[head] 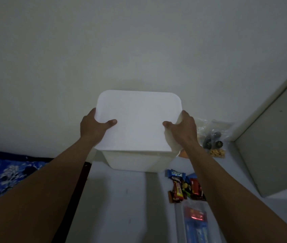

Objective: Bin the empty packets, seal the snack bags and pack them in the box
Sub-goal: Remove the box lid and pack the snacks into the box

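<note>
Over the white box [132,163], gripping lid [139,118] with left hand [93,128] and right hand [183,128], thumbs on top, fingers hidden beneath; could tilt, slip onto snack bags [212,137].

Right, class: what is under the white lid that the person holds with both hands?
Under the white lid sits the white box; only its near wall shows. The lid covers the opening, so the inside cannot be seen. Left hand and right hand grip its sides.

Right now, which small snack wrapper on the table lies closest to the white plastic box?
The blue wrapper with white lettering, just off the near corner of the white plastic box; the orange wrapper and red wrapper lie farther from it.
</note>
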